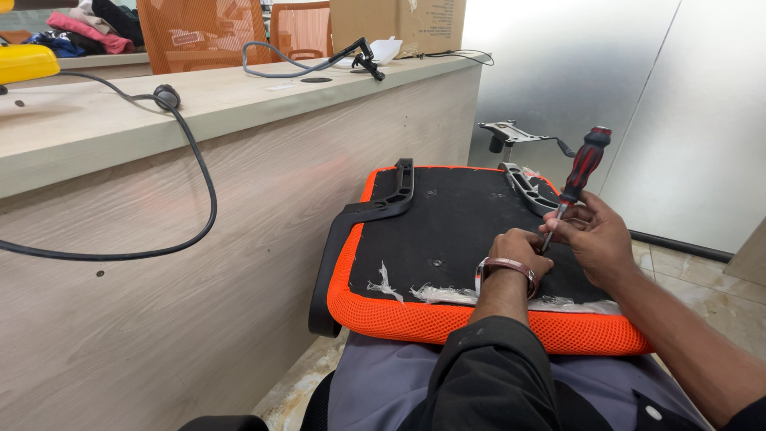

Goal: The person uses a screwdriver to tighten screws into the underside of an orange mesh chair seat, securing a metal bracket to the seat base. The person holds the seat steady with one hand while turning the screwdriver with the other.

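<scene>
Lap holds upturned orange chair seat point(415, 315), black underside up; left hand point(517, 249) curled, fingertips pressed on underside beside screwdriver tip; right hand point(594, 235) gripping red-black screwdriver point(580, 177), tilted, tip down; black armrest point(375, 211) on seat's left edge; wooden desk point(159, 239) left.

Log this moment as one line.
right hand: grips screwdriver, tip down | left hand: steadies tip on seat underside | armrest: at seat's left edge

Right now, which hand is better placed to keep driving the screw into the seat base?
The right hand: it already grips the screwdriver, tip down on the black seat base. The left hand rests by the tip, apparently steadying it.
</scene>
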